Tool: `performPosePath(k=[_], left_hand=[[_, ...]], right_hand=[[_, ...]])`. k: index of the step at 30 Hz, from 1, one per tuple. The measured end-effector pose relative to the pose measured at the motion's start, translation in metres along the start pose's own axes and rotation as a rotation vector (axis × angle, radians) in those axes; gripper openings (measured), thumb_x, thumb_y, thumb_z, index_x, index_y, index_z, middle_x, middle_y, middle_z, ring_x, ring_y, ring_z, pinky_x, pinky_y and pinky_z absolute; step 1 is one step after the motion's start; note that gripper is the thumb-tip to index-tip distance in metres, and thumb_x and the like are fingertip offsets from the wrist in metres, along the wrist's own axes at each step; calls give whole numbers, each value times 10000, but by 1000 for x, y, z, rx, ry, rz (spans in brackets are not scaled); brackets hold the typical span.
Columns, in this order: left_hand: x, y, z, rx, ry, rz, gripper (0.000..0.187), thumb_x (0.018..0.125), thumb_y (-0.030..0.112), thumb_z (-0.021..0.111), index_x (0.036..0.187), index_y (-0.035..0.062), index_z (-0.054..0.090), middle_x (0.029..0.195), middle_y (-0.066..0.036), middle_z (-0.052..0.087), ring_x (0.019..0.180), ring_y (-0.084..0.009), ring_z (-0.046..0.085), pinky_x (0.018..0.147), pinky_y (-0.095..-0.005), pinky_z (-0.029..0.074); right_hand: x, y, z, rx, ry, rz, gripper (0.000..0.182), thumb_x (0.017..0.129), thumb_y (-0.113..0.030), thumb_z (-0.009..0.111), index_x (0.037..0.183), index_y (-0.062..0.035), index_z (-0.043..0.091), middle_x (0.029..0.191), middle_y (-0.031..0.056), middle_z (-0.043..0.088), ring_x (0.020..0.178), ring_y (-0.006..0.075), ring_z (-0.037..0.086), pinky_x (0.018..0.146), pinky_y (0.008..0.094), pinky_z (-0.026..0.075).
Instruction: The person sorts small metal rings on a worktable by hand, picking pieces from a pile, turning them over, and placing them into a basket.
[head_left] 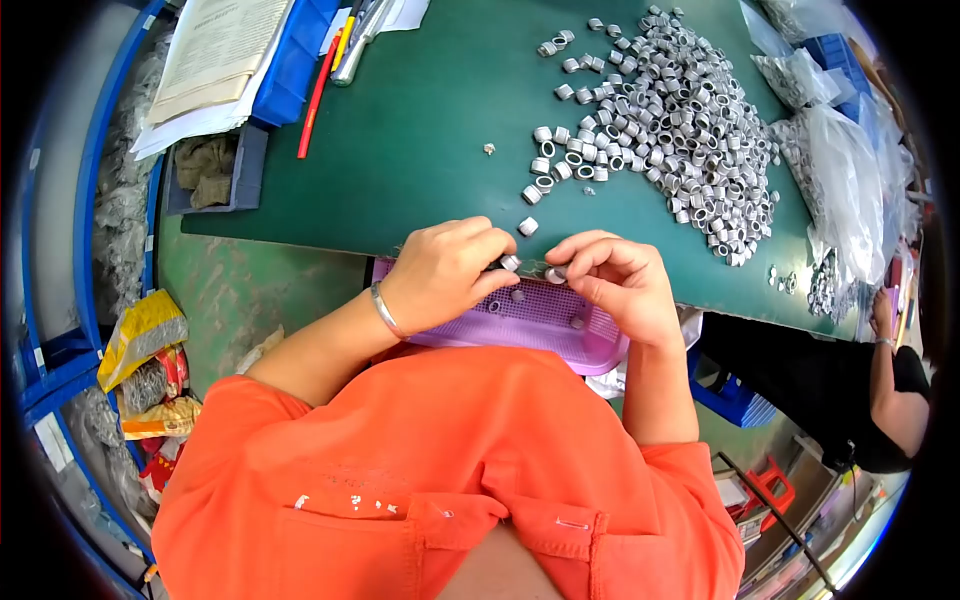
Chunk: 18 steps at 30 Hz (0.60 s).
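Over the near edge of the green table [400,170], my left hand [450,275] has its fingers closed on a small grey metal ring [509,263] and something dark beside it. Just to the right, my right hand [618,282] pinches another grey ring [556,274] between thumb and fingers. The two rings are close but apart. Below my hands is a purple basket [570,345] with a few rings inside. One loose ring [528,227] lies on the table just beyond my hands. A large pile of similar rings [700,140] spreads over the table's right side.
Papers [215,50], a blue tray [295,65], a grey bin [245,170] and pens [318,105] are at the upper left. Clear bags [845,190] line the right edge. A co-worker's arm [885,370] shows at the far right. Blue shelving [90,200] stands left.
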<state>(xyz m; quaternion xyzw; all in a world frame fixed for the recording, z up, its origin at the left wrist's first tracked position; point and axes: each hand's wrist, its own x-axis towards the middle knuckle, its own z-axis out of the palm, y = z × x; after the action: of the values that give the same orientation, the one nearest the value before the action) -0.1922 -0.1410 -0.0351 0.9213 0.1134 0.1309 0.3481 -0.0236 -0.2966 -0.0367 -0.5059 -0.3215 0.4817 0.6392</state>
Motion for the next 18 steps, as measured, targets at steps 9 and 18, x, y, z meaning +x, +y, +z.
performPosePath(k=[9,18], left_hand=[[1,-6,0,-98,4,145,182,735,140,748,874,72,653,659,-44,527,570,-190,537,518,-299,436],[8,-1,6,-330,166,12,243,717,50,766,924,30,641,616,-22,484,506,-112,436,467,-249,368]], right_hand=[[52,14,18,-1064,253,-486,209,740,40,665,939,-14,631,904,129,570,815,306,575,698,363,486],[21,0,13,390,225,183,150,847,28,630,991,62,607,898,116,659,775,160,655,685,246,546]])
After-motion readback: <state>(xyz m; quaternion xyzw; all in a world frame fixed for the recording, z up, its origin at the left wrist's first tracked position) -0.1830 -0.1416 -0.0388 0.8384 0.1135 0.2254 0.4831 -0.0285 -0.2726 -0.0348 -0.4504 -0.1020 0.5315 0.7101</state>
